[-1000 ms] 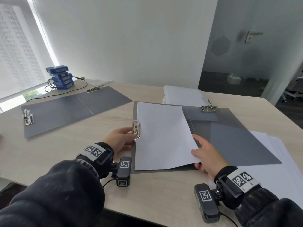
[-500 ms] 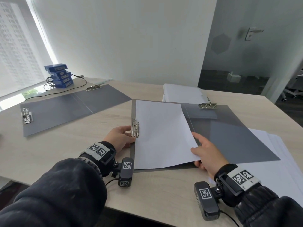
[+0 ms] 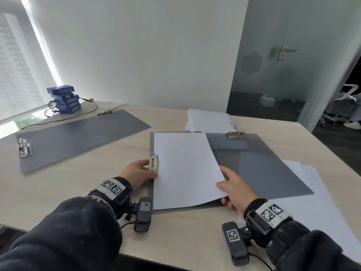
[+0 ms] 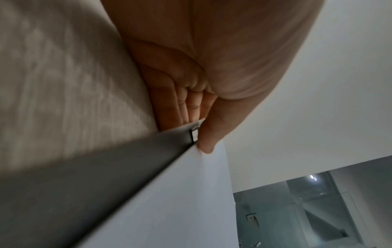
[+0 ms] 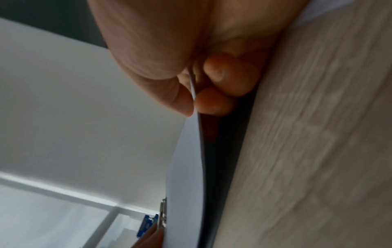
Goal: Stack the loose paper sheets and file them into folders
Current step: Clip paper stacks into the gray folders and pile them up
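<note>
While right hand (image 3: 237, 189) pinches paper (image 3: 185, 169), fingers hidden beneath | left hand (image 3: 136, 173) grips clip (image 3: 153, 161) | wooden counter (image 3: 175, 231), white wall.

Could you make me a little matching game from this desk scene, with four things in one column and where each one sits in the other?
Things:
1. white paper stack
2. blue boxes
3. empty grey folder
4. loose white sheets

Places:
A. piled at the table's far left corner, near the window
B. lying open on the left of the table, nothing in it
C. spread at the table's right edge, partly under the open folder
D. on the open folder between both hands

Pairs: 1-D, 2-A, 3-B, 4-C
</note>
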`<state>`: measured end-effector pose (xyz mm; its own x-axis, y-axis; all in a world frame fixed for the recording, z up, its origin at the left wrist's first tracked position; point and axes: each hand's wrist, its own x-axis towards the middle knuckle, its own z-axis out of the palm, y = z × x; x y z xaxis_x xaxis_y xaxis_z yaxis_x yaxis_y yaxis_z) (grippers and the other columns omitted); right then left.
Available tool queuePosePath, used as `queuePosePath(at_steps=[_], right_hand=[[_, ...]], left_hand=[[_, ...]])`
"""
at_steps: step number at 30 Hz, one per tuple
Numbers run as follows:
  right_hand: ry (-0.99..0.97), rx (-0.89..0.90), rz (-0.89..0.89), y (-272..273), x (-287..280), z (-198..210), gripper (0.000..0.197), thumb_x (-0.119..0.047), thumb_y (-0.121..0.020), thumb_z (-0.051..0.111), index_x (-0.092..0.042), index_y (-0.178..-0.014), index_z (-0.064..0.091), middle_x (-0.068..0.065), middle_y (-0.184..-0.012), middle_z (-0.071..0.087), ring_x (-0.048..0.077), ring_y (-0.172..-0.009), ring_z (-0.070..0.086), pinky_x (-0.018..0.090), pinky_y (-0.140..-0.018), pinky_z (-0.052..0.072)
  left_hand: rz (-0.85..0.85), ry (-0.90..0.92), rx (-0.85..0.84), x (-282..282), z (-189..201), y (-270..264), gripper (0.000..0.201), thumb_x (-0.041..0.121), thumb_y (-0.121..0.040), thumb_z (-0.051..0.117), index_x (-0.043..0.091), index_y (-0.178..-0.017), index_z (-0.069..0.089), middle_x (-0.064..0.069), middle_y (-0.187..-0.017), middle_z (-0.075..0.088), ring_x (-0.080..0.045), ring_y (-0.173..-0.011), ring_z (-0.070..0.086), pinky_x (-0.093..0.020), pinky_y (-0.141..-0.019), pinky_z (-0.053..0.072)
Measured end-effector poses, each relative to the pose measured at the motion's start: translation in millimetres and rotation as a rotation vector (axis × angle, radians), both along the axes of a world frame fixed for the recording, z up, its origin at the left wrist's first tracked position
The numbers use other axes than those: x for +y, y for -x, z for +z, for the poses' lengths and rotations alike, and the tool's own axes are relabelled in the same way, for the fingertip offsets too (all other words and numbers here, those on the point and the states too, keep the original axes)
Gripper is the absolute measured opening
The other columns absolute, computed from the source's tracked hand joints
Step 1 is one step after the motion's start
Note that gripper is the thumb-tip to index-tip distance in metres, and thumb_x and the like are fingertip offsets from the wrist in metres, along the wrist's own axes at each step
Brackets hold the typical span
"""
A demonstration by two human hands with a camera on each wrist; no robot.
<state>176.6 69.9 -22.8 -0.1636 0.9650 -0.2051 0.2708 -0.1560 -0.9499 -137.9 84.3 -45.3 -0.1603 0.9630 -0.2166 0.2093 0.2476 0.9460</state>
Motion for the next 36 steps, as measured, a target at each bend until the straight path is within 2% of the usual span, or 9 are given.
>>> queuePosePath(at_steps=[6,9,16,18,20,23,27,32,36], right_hand=[[0.07,-0.06,0.015,-5.3,4.0,-2.8,0.025,-0.018,-0.1,0.052,-0.021,-0.123,0.061,0.009,-0.081,0.062,0.015,-0.043,0.046,0.02,-0.038,0.027],[0.072,-0.02,0.014,0.1,-3.5,-2.3,0.018,-0.017,-0.101,0.052,-0.016,-0.114,0.063,0.009,-0.075,0.062,0.014,-0.042,0.041,0.018,-0.037,0.023],[0.042,-0.029,0.074,5.9,-19.1,6.8,0.016,-0.022,-0.1,0.054,-0.016,-0.109,0.067,0.008,-0.083,0.066,0.014,-0.043,0.043,0.019,-0.04,0.023],[0.021,-0.041,0.063,-0.8,-20.0,10.4,0.016,-0.023,-0.1,0.055,-0.017,-0.107,0.067,0.006,-0.08,0.067,0.015,-0.044,0.044,0.02,-0.041,0.023],[-0.01,-0.063,0.035,-10.9,-20.2,14.2,0.016,-0.024,-0.099,0.055,-0.017,-0.105,0.068,0.002,-0.076,0.067,0.016,-0.045,0.046,0.02,-0.041,0.025],[-0.053,-0.088,-0.044,-36.2,-23.0,20.0,0.016,-0.024,-0.098,0.056,-0.017,-0.102,0.07,-0.002,-0.073,0.068,0.015,-0.049,0.05,0.022,-0.042,0.029],[-0.106,-0.114,-0.215,-86.9,-33.5,24.4,0.017,-0.024,-0.098,0.055,-0.019,-0.096,0.072,-0.001,-0.084,0.071,0.015,-0.065,0.054,0.026,-0.056,0.039],[-0.118,-0.108,-0.434,-161.3,-49.0,23.1,0.016,-0.024,-0.096,0.058,-0.016,-0.096,0.072,0.001,-0.099,0.071,0.016,-0.081,0.057,0.029,-0.069,0.042],[-0.07,-0.11,-0.539,-208.4,-60.3,19.7,0.013,-0.026,-0.096,0.058,-0.019,-0.098,0.07,-0.001,-0.106,0.071,0.015,-0.092,0.061,0.033,-0.079,0.044]], left_hand=[[0.09,0.089,0.076,-18.9,18.5,14.5,0.043,-0.005,-0.089,0.067,0.021,-0.123,0.066,-0.011,-0.096,0.079,-0.035,-0.085,0.074,-0.046,-0.08,0.062],[0.174,0.184,0.186,-24.3,34.9,38.5,0.053,-0.005,-0.088,0.067,0.018,-0.136,0.059,-0.013,-0.109,0.073,-0.031,-0.087,0.072,-0.042,-0.067,0.063],[0.266,0.125,0.43,-36.6,59.0,56.0,0.065,0.01,-0.088,0.074,0.014,-0.147,0.048,-0.013,-0.144,0.056,-0.033,-0.128,0.055,-0.042,-0.108,0.045],[0.231,0.041,0.421,-39.0,62.3,39.5,0.057,0.014,-0.089,0.075,0.013,-0.142,0.054,-0.01,-0.138,0.061,-0.028,-0.116,0.06,-0.033,-0.1,0.048],[0.169,-0.057,0.402,-40.9,63.6,11.0,0.041,0.017,-0.09,0.073,0.015,-0.131,0.064,-0.005,-0.124,0.068,-0.023,-0.104,0.062,-0.032,-0.094,0.051],[0.012,-0.165,0.365,-47.2,62.6,-51.6,0.022,0.023,-0.091,0.071,0.025,-0.113,0.073,0.006,-0.109,0.072,-0.016,-0.105,0.066,-0.035,-0.095,0.052],[-0.296,-0.178,0.277,-59.1,59.9,-147.4,0.012,0.025,-0.092,0.069,0.032,-0.1,0.075,0.01,-0.101,0.075,-0.006,-0.093,0.068,-0.024,-0.078,0.051],[-0.62,-0.032,0.069,-74.3,67.4,-240.2,0.016,0.026,-0.089,0.069,0.02,-0.103,0.073,0.0,-0.102,0.079,-0.011,-0.092,0.073,-0.028,-0.072,0.056],[-0.74,0.003,0.215,-76.5,54.1,-281.7,0.032,0.043,-0.075,0.066,0.029,-0.102,0.076,0.004,-0.108,0.076,-0.013,-0.099,0.07,-0.031,-0.086,0.059]])
